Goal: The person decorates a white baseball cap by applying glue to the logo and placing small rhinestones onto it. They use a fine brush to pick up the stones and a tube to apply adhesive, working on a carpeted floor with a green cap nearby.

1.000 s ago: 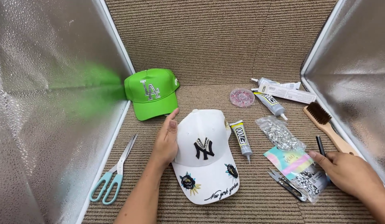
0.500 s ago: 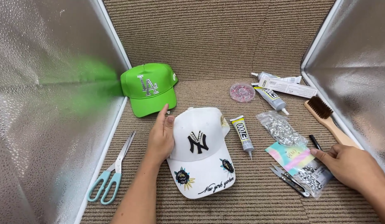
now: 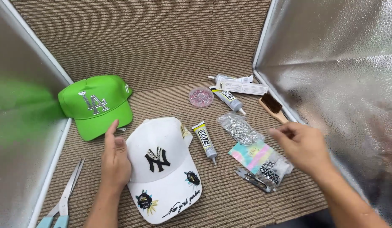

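A white cap (image 3: 162,169) with a black letter emblem and flower patches lies in the middle of the ribbed mat. My left hand (image 3: 115,158) rests flat against its left side, fingers pointing up. My right hand (image 3: 303,145) hovers, blurred, above a colourful packet (image 3: 251,154) and a bag of dark beads (image 3: 274,171); its fingers are loosely apart and hold nothing. A small glue tube (image 3: 205,139) lies just right of the cap. A clear bag of silver rhinestones (image 3: 239,128) sits beside it.
A green cap (image 3: 96,105) lies at the left. Scissors (image 3: 62,198) lie at the lower left. A pink dish (image 3: 201,97), more glue tubes (image 3: 229,100), a white box (image 3: 242,88), a wooden brush (image 3: 273,107) and tweezers (image 3: 253,180) are at the right. Silver foil walls stand on both sides.
My right hand has lifted off the packets and moved up and leftward. The view has shifted, with the left hand staying on the white cap.
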